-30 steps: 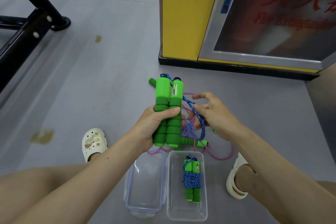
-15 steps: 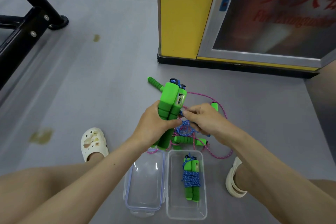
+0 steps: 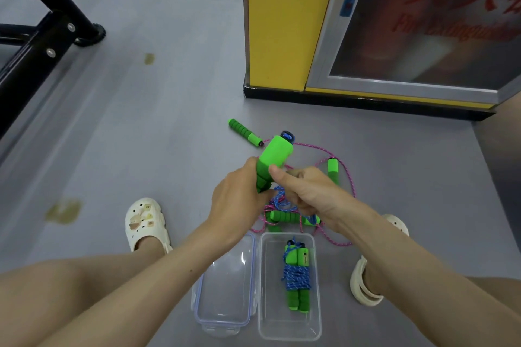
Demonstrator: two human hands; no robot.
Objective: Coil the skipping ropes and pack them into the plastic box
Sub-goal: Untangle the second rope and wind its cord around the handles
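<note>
My left hand (image 3: 239, 200) grips a pair of green skipping-rope handles (image 3: 275, 156), tilted with their tops pointing up and to the right. My right hand (image 3: 308, 190) pinches the blue rope (image 3: 279, 200) close beside the handles. A clear plastic box (image 3: 315, 318) lies on the floor below my hands, with one coiled blue rope with green handles (image 3: 297, 276) inside. A pink rope (image 3: 342, 169) with green handles (image 3: 244, 132) lies loose on the floor behind my hands. More green handles (image 3: 284, 217) lie under my right wrist.
The box's clear lid (image 3: 225, 290) lies left of the box. A yellow cabinet with a glass door (image 3: 284, 22) stands behind. A black metal frame (image 3: 42, 45) is at the far left. My feet in white clogs (image 3: 145, 222) flank the box.
The handle pair has tilted to the right and dropped lower. My right hand came in from an open reach and now pinches the blue rope against the handles.
</note>
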